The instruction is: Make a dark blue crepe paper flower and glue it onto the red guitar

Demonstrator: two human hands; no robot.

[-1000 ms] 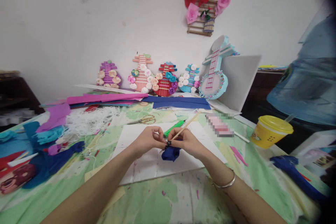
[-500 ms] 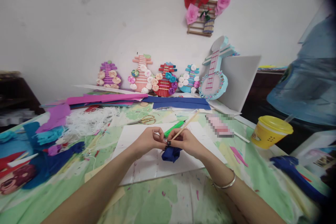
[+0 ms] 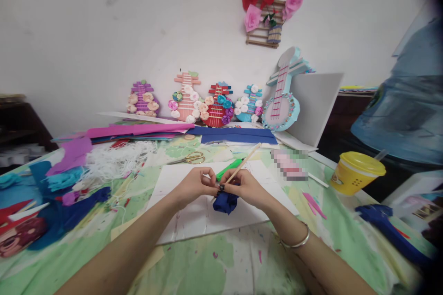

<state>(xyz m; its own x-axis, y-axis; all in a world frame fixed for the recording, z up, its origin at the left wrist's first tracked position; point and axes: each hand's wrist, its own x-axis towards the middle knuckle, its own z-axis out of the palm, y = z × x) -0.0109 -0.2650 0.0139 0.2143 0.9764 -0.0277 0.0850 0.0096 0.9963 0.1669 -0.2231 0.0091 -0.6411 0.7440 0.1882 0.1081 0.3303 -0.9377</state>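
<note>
A dark blue crepe-paper flower (image 3: 224,203) hangs between my fingertips above a white foam board (image 3: 188,226). My left hand (image 3: 195,185) is closed in a pinch at the flower's gathered top. Closed on the same spot from the other side, my right hand (image 3: 248,188) also holds a thin wooden stick (image 3: 249,155) that slants up to the right. The fingers hide the exact grip. Just behind them on the board lies a bright green tool (image 3: 230,169), perhaps a cutter. Gold-handled scissors (image 3: 194,157) rest beyond the board's far edge.
Tangled white string (image 3: 116,161) and paper scraps lie left. Blue crepe paper (image 3: 238,136) and decorated paper instruments (image 3: 217,106) line the back. At right stand a yellow lidded cup (image 3: 358,174) and a dark blue tool (image 3: 391,230), possibly a glue gun.
The blue flower has turned slightly between my fingers, and the stick's tip has shifted a little left. Both hands stay in nearly the same place.
</note>
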